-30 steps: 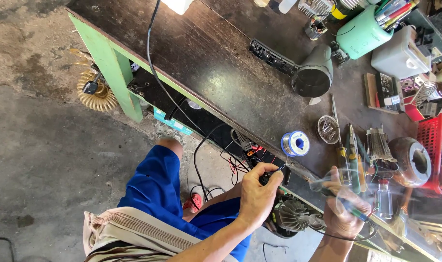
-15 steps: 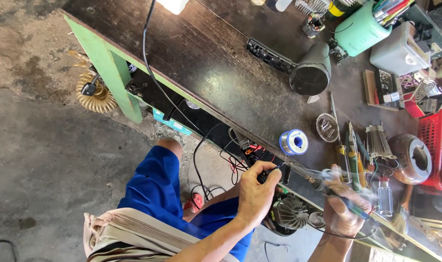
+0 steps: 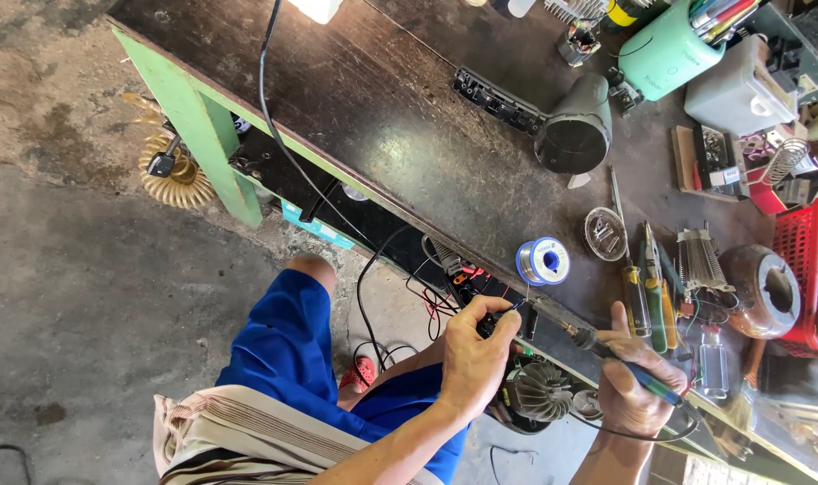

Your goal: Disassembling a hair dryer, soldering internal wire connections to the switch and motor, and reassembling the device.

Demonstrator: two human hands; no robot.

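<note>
Black switch block sits at the bench's near edge, pinched in the left hand. Right hand grips a soldering iron, tip just beside the block. Solder reel lies nearby; the joint looks unfinished, loose wires hanging.

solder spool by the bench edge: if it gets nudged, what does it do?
The solder spool seems to lie flange-down on the workbench, so it would probably slide, not roll. Wound metal wire suggests it is heavy for its size. It sits near the edge, so a push toward the person could drop it.
</note>
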